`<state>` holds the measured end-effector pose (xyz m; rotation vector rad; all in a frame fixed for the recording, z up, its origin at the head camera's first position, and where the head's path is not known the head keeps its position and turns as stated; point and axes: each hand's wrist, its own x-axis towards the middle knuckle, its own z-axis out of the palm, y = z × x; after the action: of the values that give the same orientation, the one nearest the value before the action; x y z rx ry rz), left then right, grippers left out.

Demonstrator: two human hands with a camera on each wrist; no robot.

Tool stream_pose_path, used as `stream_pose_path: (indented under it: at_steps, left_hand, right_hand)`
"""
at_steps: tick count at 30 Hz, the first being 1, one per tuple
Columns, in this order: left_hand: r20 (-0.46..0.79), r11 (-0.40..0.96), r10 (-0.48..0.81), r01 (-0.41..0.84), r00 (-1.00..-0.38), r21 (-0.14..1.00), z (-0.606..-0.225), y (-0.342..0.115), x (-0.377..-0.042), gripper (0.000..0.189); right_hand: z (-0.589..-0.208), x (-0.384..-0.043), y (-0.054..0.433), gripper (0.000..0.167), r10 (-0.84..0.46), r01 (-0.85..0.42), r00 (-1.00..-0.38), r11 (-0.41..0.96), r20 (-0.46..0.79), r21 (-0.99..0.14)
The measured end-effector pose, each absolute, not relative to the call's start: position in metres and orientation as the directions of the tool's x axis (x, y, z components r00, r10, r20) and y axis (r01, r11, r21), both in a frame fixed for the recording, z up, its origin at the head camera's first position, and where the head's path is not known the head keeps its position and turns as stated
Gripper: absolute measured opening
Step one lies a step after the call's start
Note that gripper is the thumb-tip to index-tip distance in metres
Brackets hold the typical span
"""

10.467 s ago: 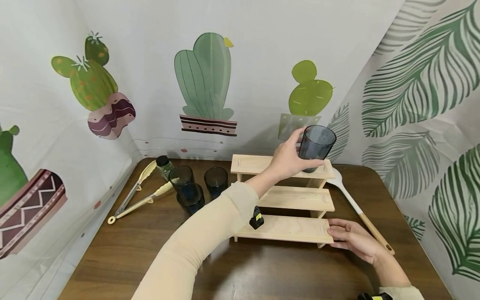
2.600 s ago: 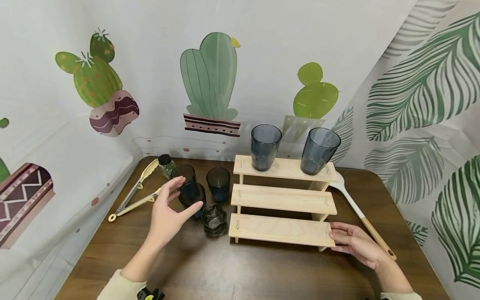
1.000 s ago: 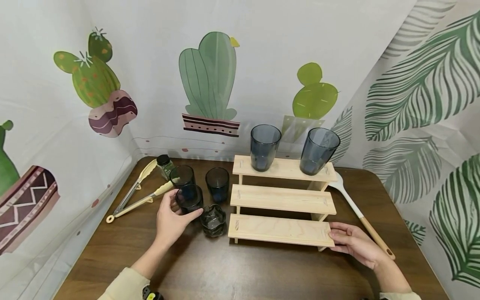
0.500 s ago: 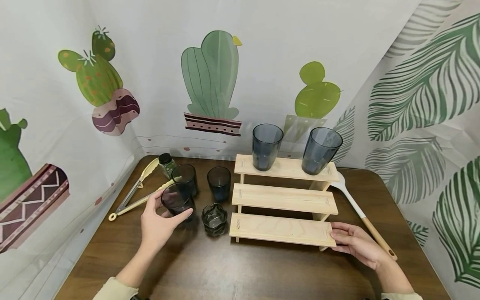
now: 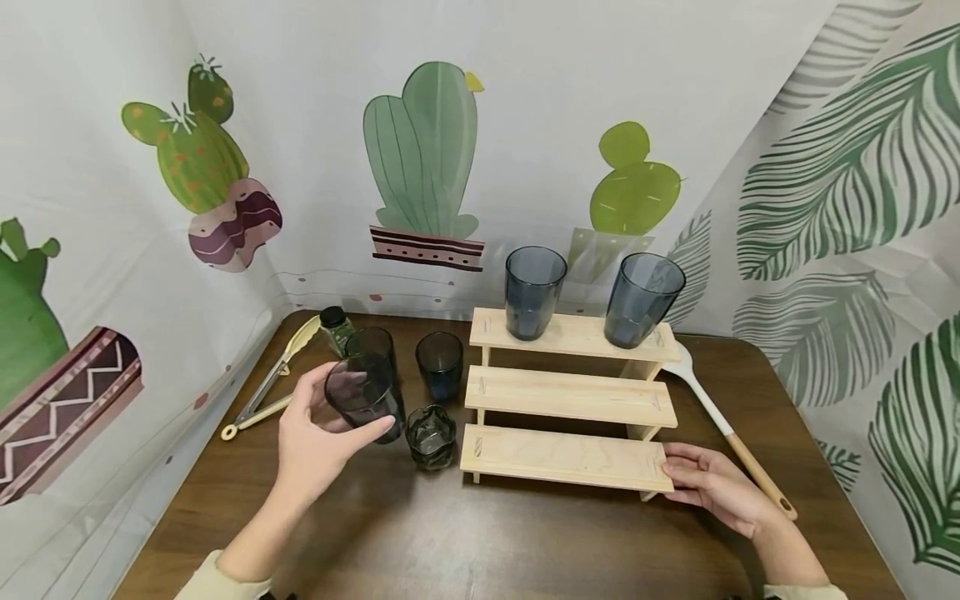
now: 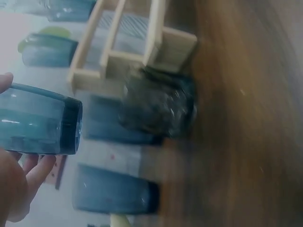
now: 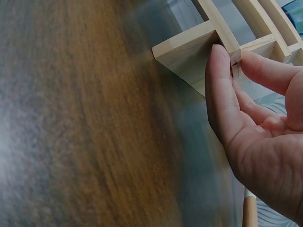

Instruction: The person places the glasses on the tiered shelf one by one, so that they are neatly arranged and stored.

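Observation:
My left hand grips a dark blue-grey glass tumbler round its side; in the left wrist view this tumbler is lifted off the table. Behind it stand two more dark tumblers, one partly hidden, the other tumbler in plain sight. A short wavy-sided glass sits just right of the held one. My right hand pinches the right end of the lowest shelf of a three-step wooden rack, thumb above and fingers below, as the right wrist view shows.
On the rack's top step stand two tumblers, a left tumbler and a right tumbler. Tongs and a black-lidded jar lie at the back left. A white spatula with a wooden handle lies right of the rack on the brown table.
Two tumblers now stand on the top step; earlier the left hand held one there. The left hand has since gripped another tumbler and raised it. The right hand stays at the rack.

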<state>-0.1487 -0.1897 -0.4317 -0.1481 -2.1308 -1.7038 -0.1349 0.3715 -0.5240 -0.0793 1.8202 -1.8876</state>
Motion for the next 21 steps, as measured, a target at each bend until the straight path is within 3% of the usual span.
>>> stream_pose_path:
  at_steps: [10,21]
  left_hand:
    - [0.443,0.218,-0.026,0.427,-0.896,0.877,-0.409,-0.148,-0.157,0.091]
    - [0.405,0.128,0.131,0.42,-0.905,0.898,-0.405,-0.084,-0.181,0.088]
  right_hand:
    - [-0.522,-0.135,0.37,0.056,-0.381,0.322,-0.871,0.033,-0.309,-0.946]
    - [-0.523,-0.134,0.369,0.059,-0.378,0.317,-0.874,0.033,-0.306,-0.948]
